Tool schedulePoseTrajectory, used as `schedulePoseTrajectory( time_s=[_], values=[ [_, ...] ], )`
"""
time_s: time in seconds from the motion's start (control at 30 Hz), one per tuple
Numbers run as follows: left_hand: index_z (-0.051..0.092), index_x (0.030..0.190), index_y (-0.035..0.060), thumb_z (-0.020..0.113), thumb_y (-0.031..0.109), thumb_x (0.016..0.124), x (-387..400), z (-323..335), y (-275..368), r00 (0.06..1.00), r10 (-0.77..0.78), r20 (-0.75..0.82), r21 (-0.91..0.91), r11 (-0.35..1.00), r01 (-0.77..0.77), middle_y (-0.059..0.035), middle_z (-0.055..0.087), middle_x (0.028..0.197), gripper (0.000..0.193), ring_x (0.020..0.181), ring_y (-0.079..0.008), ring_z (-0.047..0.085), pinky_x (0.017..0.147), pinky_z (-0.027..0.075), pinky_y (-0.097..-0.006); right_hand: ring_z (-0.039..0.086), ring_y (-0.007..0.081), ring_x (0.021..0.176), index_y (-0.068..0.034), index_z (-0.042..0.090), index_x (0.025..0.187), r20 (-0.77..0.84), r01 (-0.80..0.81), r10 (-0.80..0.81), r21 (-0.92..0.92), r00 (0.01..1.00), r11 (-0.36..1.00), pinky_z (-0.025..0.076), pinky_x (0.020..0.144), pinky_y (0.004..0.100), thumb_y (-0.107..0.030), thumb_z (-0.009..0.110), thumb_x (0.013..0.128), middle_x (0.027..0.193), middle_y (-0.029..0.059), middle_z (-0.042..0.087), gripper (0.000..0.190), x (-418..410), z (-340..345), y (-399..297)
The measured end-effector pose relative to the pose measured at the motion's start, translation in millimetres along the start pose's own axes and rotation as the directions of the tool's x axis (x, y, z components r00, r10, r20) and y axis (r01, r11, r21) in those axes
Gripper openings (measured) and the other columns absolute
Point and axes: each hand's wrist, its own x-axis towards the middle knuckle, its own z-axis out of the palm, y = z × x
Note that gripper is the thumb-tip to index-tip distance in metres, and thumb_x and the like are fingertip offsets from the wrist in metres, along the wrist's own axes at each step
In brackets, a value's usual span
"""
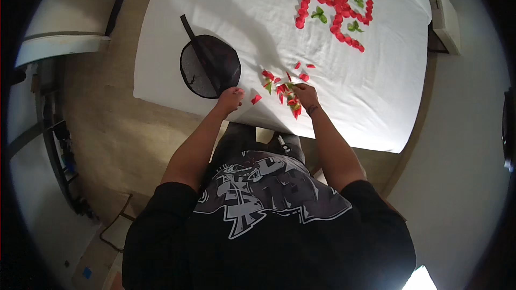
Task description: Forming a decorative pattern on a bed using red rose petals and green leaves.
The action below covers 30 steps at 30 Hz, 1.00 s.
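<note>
My right hand (307,96) reaches into a loose heap of red petals and green leaves (282,88) on the white sheet, its fingertips closed on a green leaf (292,85). My left hand (231,100) is half curled at the lower edge of a round black mesh bag (209,66) with a dark strap. Whether something small sits in its fingers cannot be made out. A single red petal (256,99) lies between the hands. Farther off, red petals form a hooked-cross pattern (342,7), with green leaf clusters (319,15) in three of its gaps.
The white sheet (169,72) covers a bed, whose near edge runs just before my legs. A few stray petals (304,77) lie beyond the heap. To the right stands a white cabinet (445,20) near the wall. A chair (117,229) is behind me on the left.
</note>
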Motion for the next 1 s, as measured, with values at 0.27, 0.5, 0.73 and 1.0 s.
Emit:
schedulePoseTrajectory(
  time_s=[0.27,0.5,0.73,1.0],
  values=[
    [0.059,0.113,0.0087,0.057,0.042,0.087,-7,68,40,0.933,0.059,0.354,0.024,0.997,-0.073,-0.0046,0.063,0.096,0.042,0.073,-0.0129,0.059,0.056,0.046,-0.0275,0.054,0.006,0.061,-0.003,0.066,0.101,0.097,-0.049,0.034,0.157,0.995,0.986,0.043,0.053,0.0213,-0.022,0.058,0.09,0.073,-0.0007,0.063,0.024,-68,-27,-31],
    [0.06,0.108,0.0119,0.058,0.055,0.085,-40,111,68,0.863,0.029,0.505,-0.286,0.949,0.135,-0.0044,0.063,0.098,0.049,0.084,-0.0164,0.062,0.071,0.049,-0.0326,0.066,0.0157,0.077,-0.001,0.066,0.102,0.101,0.304,-0.288,-0.253,0.952,0.918,0.051,0.07,0.0302,-0.024,0.062,0.085,0.085,0.0123,0.07,0.029,-95,-31,-64],
    [0.06,0.107,0.0057,0.059,0.026,0.091,-52,127,79,0.927,0.23,0.296,-0.488,0.871,-0.06,-0.0037,0.063,0.097,0.026,0.085,-0.0151,0.062,0.072,0.052,-0.0319,0.066,0.0189,0.071,-0.004,0.068,0.096,0.125,0.386,-0.365,-0.285,0.922,0.877,0.052,0.067,0.0311,-0.022,0.065,0.081,0.079,0.0124,0.068,0.024,-109,-55,-75],
    [0.06,0.105,0.003,0.058,0.024,0.092,-59,137,107,0.94,0.321,0.113,-0.386,0.886,-0.256,-0.006,0.064,0.093,0.024,0.082,-0.0148,0.062,0.068,0.052,-0.0292,0.056,0.0089,0.07,-0.001,0.064,0.1,0.187,0.449,-0.411,-0.273,0.892,0.851,0.048,0.067,0.025,-0.026,0.058,0.09,0.077,0.0039,0.063,0.028,-90,-84,-64]
  ],
)
